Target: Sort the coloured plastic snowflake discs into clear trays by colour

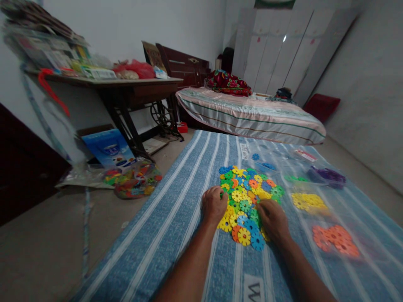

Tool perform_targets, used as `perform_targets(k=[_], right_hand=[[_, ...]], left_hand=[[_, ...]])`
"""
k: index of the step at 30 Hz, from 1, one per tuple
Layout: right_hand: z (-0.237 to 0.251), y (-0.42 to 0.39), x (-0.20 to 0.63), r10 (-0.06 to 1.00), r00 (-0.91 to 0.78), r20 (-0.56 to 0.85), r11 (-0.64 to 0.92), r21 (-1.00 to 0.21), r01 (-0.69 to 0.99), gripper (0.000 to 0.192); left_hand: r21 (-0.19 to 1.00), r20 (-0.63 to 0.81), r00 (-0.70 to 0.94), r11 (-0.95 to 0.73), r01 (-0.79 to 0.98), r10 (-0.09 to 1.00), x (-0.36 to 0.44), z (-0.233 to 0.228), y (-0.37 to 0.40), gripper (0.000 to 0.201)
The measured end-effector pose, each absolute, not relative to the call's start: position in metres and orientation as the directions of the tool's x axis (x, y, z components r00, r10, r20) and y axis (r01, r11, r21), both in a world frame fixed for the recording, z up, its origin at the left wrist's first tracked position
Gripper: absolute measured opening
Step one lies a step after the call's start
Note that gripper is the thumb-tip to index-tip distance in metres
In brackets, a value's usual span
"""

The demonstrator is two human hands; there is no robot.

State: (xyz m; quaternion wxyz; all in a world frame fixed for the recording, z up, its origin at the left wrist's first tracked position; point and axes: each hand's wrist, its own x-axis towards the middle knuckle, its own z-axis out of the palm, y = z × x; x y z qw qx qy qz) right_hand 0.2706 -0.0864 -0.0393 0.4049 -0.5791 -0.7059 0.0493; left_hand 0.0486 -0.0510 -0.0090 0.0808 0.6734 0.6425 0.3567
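Presently catalogued, floor level: one blue striped mat (189, 201) spread over the floor, running from the near edge of view to the foot of a bed (252, 115).

Item 1: mixed pile of plastic snowflake discs (248, 195), many colours, lying on the mat's middle directly ahead of the person. Both hands rest at its near edge.

Item 2: left hand (214, 205), knuckles up, fingers curled down at the pile's left rim; a green disc shows at the fingertips, but whether it is pinched or merely touched cannot be told.

Item 3: right hand (273, 218), palm down, fingers bent onto the discs at the pile's lower right; grasp likewise cannot be told.

Item 4: sorted lots, right of the pile and apart from it: yellow discs (307, 201), orange discs (336, 240) nearer the viewer, green discs (296, 179) and purple discs (327, 175) farther off, a few blue discs (262, 163) beyond the pile. Clear plastic appears to lie around these lots.

Item 5: bag of assorted discs (135, 181) on the bare floor left of the mat, beside a blue box (108, 149).

Item 6: desk (126, 86) on a treadle frame by the left wall, loaded with papers and a red bag (138, 68).
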Motion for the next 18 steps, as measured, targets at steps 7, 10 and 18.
perform_targets(k=[7,10,18], right_hand=[[-0.0387,-0.0863,0.2712,0.862,0.001,0.507,0.323,-0.549,0.771,0.028],[-0.0393,-0.0864,0.2716,0.865,-0.002,0.502,0.32,-0.547,0.774,0.028],[-0.0396,-0.0856,0.2725,0.864,-0.012,0.504,0.331,-0.551,0.766,0.027]], left_hand=[[0.578,0.374,-0.084,-0.161,0.8,0.924,0.0491,-0.0096,-0.0507,0.012],[0.578,0.381,-0.087,-0.163,0.8,0.921,0.0493,-0.0105,-0.0502,0.013],[0.569,0.404,-0.073,-0.188,0.8,0.912,0.0477,-0.0153,-0.0478,0.011]])
